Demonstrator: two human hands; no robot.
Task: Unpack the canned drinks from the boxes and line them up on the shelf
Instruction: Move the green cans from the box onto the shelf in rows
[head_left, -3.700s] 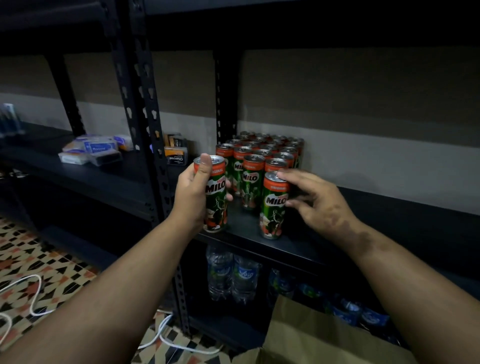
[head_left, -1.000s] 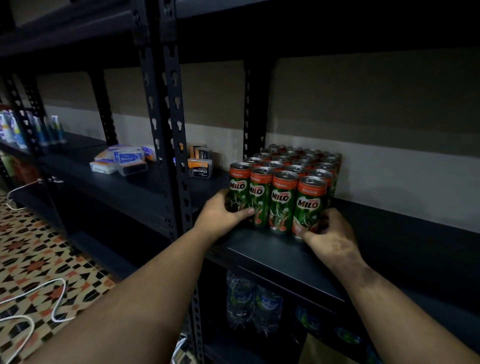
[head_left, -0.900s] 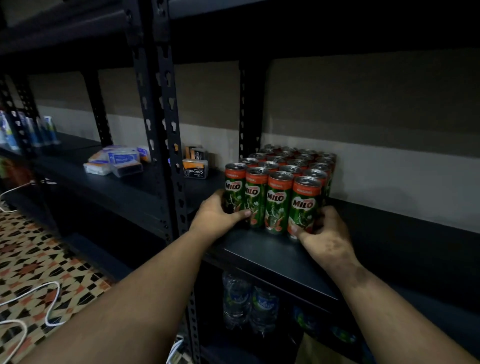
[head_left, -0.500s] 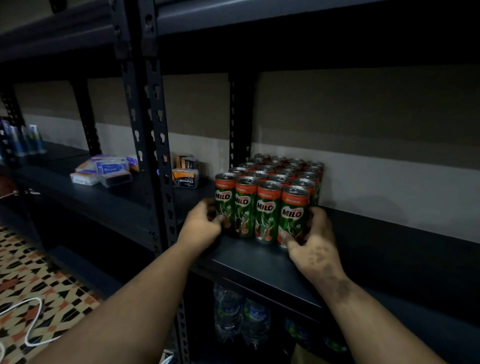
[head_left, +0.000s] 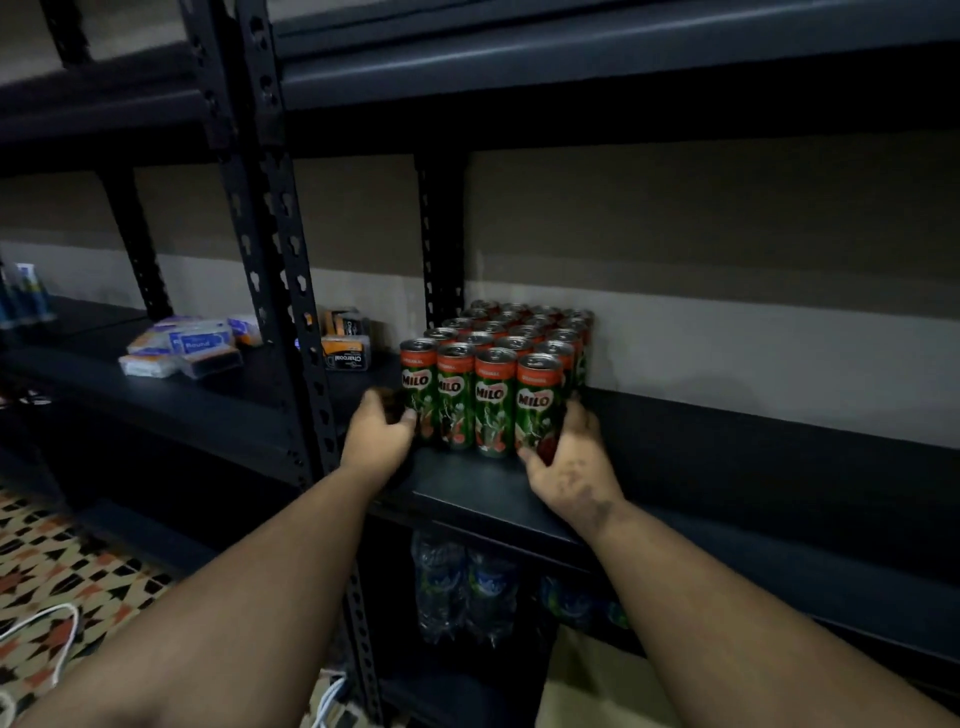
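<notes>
Both hands, left (head_left: 382, 439) and right (head_left: 569, 457), cup the front cans (head_left: 480, 400); even inward pressure should square the row on the shelf (head_left: 727, 447).

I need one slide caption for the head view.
Both hands steady the front row of Milo cans on the dark shelf.

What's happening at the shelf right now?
A person is squaring up a block of Milo cans on the dark shelf. The left hand grips the front row's leftmost can, and the right hand grips the rightmost one. All the cans stand upright in four tight columns running back to the wall.
</notes>
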